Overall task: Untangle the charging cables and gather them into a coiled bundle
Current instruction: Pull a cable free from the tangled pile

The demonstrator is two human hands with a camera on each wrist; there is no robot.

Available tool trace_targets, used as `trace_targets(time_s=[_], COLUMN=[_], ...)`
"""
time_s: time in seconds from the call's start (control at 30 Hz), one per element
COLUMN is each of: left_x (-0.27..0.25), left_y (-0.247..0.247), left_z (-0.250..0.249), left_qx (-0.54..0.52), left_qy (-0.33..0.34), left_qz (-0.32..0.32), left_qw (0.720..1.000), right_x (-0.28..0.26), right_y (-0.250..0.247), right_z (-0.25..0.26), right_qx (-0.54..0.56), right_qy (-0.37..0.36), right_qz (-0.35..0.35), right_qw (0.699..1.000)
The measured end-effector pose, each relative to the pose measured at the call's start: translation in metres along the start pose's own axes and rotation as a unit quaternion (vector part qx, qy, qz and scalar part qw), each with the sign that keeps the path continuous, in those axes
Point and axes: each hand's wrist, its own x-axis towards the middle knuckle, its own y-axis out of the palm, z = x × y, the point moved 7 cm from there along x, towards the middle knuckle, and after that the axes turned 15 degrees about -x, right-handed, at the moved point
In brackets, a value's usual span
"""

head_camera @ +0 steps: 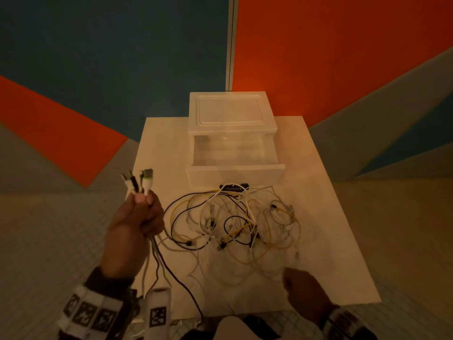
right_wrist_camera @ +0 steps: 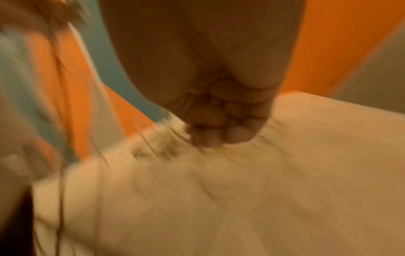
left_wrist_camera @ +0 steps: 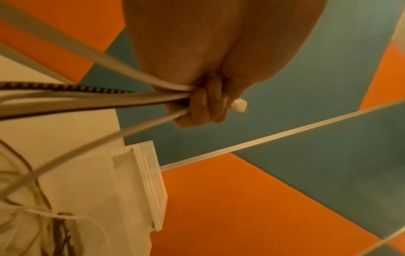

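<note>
My left hand (head_camera: 143, 217) is raised over the table's left edge and grips a bunch of cable ends in its fist. Their white, black and green-trimmed plugs (head_camera: 139, 180) stick up above the fingers, and the strands (head_camera: 169, 271) hang down toward me. The left wrist view shows the fist (left_wrist_camera: 206, 104) closed round several cords, one white plug (left_wrist_camera: 240, 104) poking out. A tangle of white, yellow and black cables (head_camera: 232, 224) lies mid-table. My right hand (head_camera: 301, 288) is at the tangle's near edge with fingers curled (right_wrist_camera: 210, 135). Thin strands run into its fingertips, and the view is blurred.
A translucent plastic drawer box (head_camera: 232, 168) stands at the back of the white table (head_camera: 331, 241) with its drawer pulled out. A small black block (head_camera: 234, 187) lies in front of it. Orange and teal wall panels surround the table.
</note>
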Motion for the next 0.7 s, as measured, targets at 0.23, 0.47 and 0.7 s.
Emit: trace_targets(time_s=[0.23,0.47,0.7], left_x=[-0.020,-0.025,-0.020], left_y=[-0.017,-0.033,-0.033], left_z=[0.018,0.021,0.024], left_qx=[-0.008,-0.006,0.010], left_qy=[-0.036,-0.041,-0.041], left_qz=[-0.027,-0.063,-0.058], left_qw=[0.999,0.997,0.997], right_x=[0.082,0.139,0.155], right_y=[-0.023,0.032,0.061], right_z=[0.192,0.282,0.284], right_qx=[0.147,-0.075,-0.193], right_qy=[-0.194,-0.253,-0.287], right_qz=[0.070,0.115,0.081], right_qw=[0.967,0.958,0.935])
